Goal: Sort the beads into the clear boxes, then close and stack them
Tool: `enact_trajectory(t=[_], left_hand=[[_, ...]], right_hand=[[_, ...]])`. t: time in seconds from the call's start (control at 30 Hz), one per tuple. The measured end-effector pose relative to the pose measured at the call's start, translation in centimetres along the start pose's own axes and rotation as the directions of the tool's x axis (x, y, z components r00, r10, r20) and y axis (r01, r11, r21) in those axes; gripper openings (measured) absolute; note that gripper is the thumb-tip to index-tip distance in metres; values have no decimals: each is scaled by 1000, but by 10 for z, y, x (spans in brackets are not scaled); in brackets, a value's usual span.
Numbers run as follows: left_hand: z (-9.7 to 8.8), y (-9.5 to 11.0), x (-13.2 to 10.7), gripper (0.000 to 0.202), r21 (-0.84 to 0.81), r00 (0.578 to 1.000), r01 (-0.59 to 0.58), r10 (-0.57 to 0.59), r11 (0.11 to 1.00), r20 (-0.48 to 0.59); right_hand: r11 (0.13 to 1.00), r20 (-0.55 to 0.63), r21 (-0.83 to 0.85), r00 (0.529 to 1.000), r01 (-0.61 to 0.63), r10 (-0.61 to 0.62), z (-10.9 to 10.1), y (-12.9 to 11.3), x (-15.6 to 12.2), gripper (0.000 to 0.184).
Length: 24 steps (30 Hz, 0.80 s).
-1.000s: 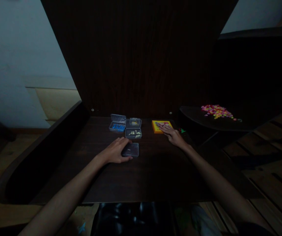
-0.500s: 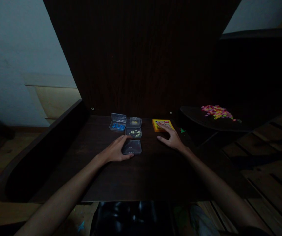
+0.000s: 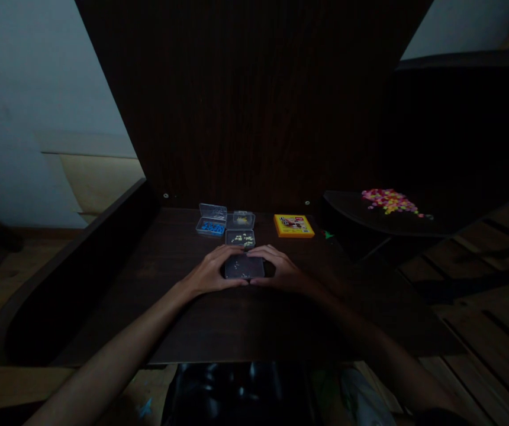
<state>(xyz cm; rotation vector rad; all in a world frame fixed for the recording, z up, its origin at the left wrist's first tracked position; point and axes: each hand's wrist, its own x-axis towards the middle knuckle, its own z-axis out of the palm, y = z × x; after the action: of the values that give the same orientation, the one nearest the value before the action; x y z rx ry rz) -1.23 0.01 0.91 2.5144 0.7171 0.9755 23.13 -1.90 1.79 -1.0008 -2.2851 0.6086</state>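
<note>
A small closed clear plastic case lies on the dark wooden table. My left hand cups its left side, thumb under the near edge and fingers over the far edge. My right hand grips its right side the same way. Just behind it stands an open clear case with pale beads, and to its left an open case with blue beads. A yellow box lies flat to the right, apart from both hands.
A dark upright panel closes the back of the table. A raised dark rim runs along the left side. On a round dark side surface at right lies a heap of pink and yellow beads. A tiny green piece sits nearby.
My right hand left the yellow box and swung left onto the closed case's right side. The case slid slightly right under my left hand, which kept its hold.
</note>
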Motion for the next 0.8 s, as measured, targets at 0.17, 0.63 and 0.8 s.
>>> enact_trajectory(t=[0.17, 0.63, 0.8], left_hand=[[1, 2, 1, 61, 78, 997, 63, -59, 995, -48], [8, -24, -2, 36, 306, 988, 137, -150, 942, 20], [7, -24, -1, 30, 293, 987, 137, -155, 946, 38]], right_hand=[[999, -113, -43, 994, 3, -8, -26, 17, -8, 50], [943, -488, -166, 855, -290, 177, -101, 101, -29, 49], [930, -478, -108, 839, -350, 260, -102, 125, -26, 57]])
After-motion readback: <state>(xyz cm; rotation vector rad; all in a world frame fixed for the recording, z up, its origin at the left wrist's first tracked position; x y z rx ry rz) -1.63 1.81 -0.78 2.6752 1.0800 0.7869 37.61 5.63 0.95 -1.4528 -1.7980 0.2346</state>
